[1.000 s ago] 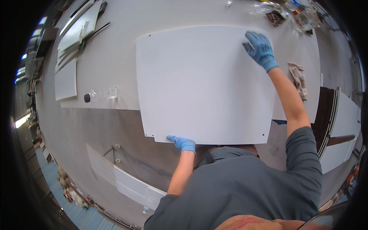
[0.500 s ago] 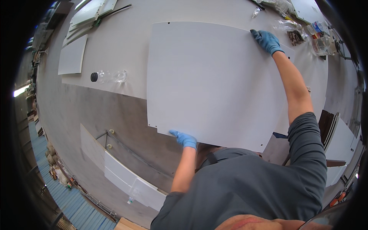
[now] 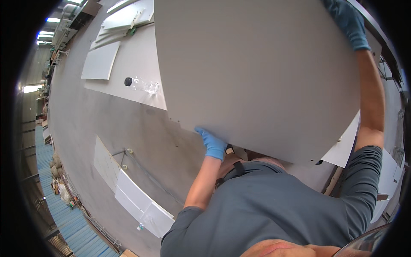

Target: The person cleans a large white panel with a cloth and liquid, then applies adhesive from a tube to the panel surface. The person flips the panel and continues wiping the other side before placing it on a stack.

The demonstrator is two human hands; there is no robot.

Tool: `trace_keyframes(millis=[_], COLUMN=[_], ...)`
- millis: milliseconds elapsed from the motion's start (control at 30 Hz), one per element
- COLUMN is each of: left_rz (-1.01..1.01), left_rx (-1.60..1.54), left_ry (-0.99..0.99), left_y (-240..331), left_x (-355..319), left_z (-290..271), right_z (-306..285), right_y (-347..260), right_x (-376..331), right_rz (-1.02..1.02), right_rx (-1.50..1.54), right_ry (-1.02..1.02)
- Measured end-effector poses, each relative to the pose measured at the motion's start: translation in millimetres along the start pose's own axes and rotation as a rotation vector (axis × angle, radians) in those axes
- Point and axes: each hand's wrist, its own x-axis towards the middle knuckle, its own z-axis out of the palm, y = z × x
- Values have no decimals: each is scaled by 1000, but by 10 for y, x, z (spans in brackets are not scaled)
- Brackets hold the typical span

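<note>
A large flat panel, pale grey with small dark holes near its corners, is raised in front of me and fills much of the view. My left hand, in a light blue glove, grips its near edge by the left corner, with the fingers partly hidden under it. At the far right edge my right hand, in a darker blue glove, is closed on the panel; its fingertips are cut off by the view's rim. Much of the white worktable behind is hidden by the panel.
A clear plastic bottle with a black cap lies on the white tabletop left of the panel. Beyond it are a small white board and stacked white pieces. Long white boards stand at lower left beside a wheeled metal frame.
The panel has come up off the table toward me, its far edge now out of view. My right hand has risen with it to the upper right; my left hand has lifted slightly.
</note>
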Motion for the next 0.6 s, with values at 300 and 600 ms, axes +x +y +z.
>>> trace_keyframes(millis=[300,600], left_rz=[396,668], left_rx=[1381,1959], left_ry=[350,781], left_y=[-311,-1215], left_x=[1378,1913], left_z=[-641,-1019], right_z=[-916,-813], right_y=[262,596], right_x=[-181,-492], right_rz=[-196,-268], right_rx=[211,167], right_ry=[564,773])
